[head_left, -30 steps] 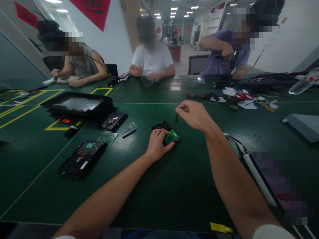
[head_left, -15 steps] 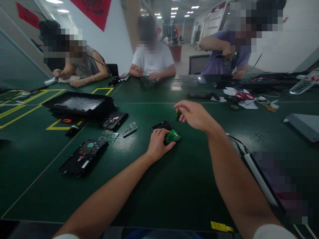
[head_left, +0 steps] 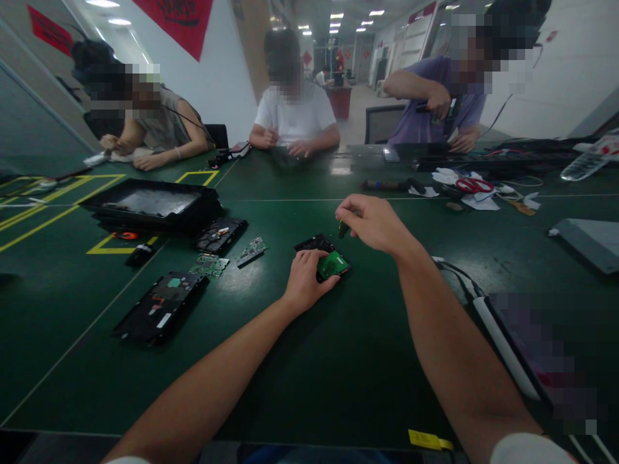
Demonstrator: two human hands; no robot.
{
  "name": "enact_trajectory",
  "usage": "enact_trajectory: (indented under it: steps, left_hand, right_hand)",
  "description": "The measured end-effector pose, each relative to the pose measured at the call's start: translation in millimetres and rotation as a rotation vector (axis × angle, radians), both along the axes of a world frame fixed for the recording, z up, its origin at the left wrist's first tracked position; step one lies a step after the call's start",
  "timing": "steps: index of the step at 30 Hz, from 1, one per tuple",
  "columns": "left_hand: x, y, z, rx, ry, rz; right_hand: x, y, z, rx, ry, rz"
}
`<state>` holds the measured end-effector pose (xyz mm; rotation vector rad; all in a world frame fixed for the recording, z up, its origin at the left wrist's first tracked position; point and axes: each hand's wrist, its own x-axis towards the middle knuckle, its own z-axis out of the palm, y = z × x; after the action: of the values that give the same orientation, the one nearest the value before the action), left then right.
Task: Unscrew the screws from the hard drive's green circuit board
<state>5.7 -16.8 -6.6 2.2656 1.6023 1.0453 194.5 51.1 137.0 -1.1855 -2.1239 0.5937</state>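
Note:
A black hard drive (head_left: 314, 243) with a green circuit board (head_left: 333, 264) lies on the table in front of me. My left hand (head_left: 309, 274) grips it from the near left, thumb at the close edge and fingers over the top. Above the drive's far right corner is my right hand (head_left: 367, 219), its fingers pinched round the short dark green and yellow handle of a screwdriver (head_left: 343, 227). The tip is too small to make out, so I cannot tell whether it touches the drive.
Left of the drive lie loose circuit boards (head_left: 252, 251), an opened black drive casing (head_left: 162, 306) and a black tray (head_left: 149, 203). To the right are a cable (head_left: 457, 274) and a grey box (head_left: 587, 245). Three people sit across the green table (head_left: 338, 386).
My right hand has turned slightly, and the screwdriver in it now slants more to the lower left. My left hand stays on the hard drive.

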Motion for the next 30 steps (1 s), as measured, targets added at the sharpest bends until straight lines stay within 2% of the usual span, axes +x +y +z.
enact_trajectory:
  steps: [10, 13, 19, 23, 30]
  left_hand:
    - [-1.4, -0.7, -0.9, -0.007, -0.016, 0.0]
    - [-1.7, -0.6, 0.2, -0.013, -0.012, -0.006]
    - [-1.5, -0.3, 0.3, -0.016, -0.013, -0.001]
    - [-1.2, -0.4, -0.2, -0.019, -0.01, -0.004]
    - [-2.1, 0.7, -1.8, -0.004, -0.01, -0.012]
  right_hand:
    - [7.4, 5.3, -4.0, -0.159, 0.085, 0.047]
    - [9.4, 4.9, -2.6, -0.13, 0.064, 0.021]
    - [6.9, 1.7, 1.8, -0.017, -0.03, -0.157]
    - [4.6, 0.1, 1.6, 0.001, 0.013, -0.077]
    - [2.7, 6.8, -6.2, -0.141, 0.108, 0.072]
